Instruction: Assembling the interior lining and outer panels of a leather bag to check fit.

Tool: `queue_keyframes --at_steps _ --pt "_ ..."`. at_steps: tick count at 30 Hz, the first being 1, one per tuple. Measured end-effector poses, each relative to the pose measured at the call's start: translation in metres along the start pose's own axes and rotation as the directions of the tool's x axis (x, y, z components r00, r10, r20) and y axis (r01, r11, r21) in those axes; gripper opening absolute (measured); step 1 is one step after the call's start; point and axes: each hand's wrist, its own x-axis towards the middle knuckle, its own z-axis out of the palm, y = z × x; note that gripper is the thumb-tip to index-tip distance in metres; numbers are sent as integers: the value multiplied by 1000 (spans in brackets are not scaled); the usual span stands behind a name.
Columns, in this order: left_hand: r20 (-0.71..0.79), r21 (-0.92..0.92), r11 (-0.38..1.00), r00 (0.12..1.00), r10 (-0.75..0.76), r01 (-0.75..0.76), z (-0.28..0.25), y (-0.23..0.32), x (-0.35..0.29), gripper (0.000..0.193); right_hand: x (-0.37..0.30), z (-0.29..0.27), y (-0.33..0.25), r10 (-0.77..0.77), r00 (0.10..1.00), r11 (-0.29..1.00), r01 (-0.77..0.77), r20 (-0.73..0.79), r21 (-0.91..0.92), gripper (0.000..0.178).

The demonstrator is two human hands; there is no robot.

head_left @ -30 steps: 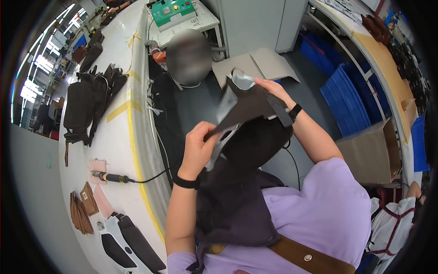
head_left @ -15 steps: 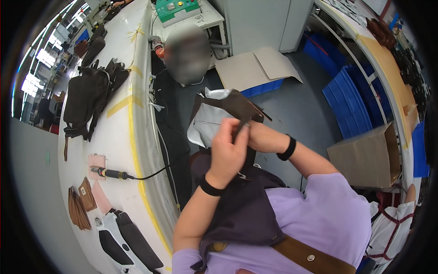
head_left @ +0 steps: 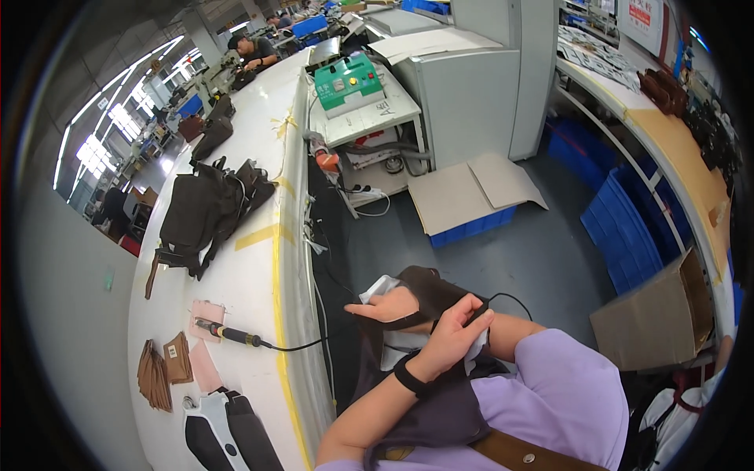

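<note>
Nearest, over the person's lap, hangs a dark apron (head_left: 428,420), and just beyond it — above the lap, out in front of the body — is a dark brown fabric piece (head_left: 430,292) with pale lining. Its visible dark part has its long axis slanting from upper left to lower right, the pale lining showing at the left end and below; the hands hide the rest. The left hand (head_left: 454,337) pinches a dark strip or edge at the right end between curled fingers and thumb. The right forearm passes under it, and the right hand (head_left: 393,304) lies against the piece, fingertips toward the left; whether it grips, I cannot tell. Farther left, a corded tool (head_left: 232,334) rests on a pink pad (head_left: 206,311) — its tip pointing up-left — and farthest sits a green machine (head_left: 345,85).
</note>
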Motion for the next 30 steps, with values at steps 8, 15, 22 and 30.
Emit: queue_keyframes --at_steps 8,15,22,30 --pt "-536 39 965 810 238 -258 -80 40 -28 25 -38 -87 -23 30 990 833 53 -140 551 13" --pt "-564 295 949 781 269 -114 -125 14 -39 36 -67 -172 -43 -227 936 939 138 268 314 17" --pt "-668 242 961 695 267 -136 -160 39 -45 38 -55 -288 -36 -364 894 841 195 261 506 17" --pt "-767 267 943 549 333 -199 -132 -8 -40 25 -35 -254 -12 -41 988 754 128 -148 644 17"
